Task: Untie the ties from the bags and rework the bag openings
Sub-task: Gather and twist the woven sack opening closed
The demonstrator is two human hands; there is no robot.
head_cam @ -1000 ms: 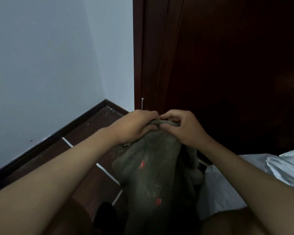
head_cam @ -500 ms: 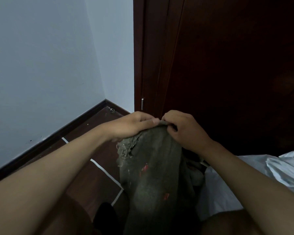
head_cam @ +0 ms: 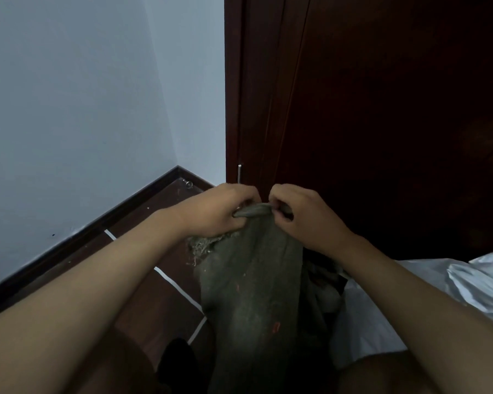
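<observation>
- Bag (head_cam: 251,285), a grey-green sack of coarse cloth, stands up from the floor (head_cam: 160,302) between the person's forearms, in front of the dark wooden door (head_cam: 382,109).
- Its long axis runs from the bottom edge of the view up and slightly away, with the gathered top pointing toward the door and the wide body spreading toward the camera.
- The top is rolled into a narrow folded rim that lies nearly level between the two hands.
- A frayed, ragged edge of the cloth hangs out on the left side just below the left hand.
- A few small red marks show on the bag's front face.
- Left hand (head_cam: 219,211): back of the hand up, fingers curled down over the left end of the rolled rim, its grip clenched on the bag.
- Right hand (head_cam: 305,214): knuckles up, thumb and forefinger pinching the right end of the rim, its grip also grasping the bag.
- The two hands sit close together, nearly touching at the fingertips, and both forearms reach forward from the lower corners.
- A white bag (head_cam: 387,308) of shiny plastic lies just right of the sack, under the right forearm.
- Pale blue wall (head_cam: 69,109) with a dark skirting meets the floor at left.
</observation>
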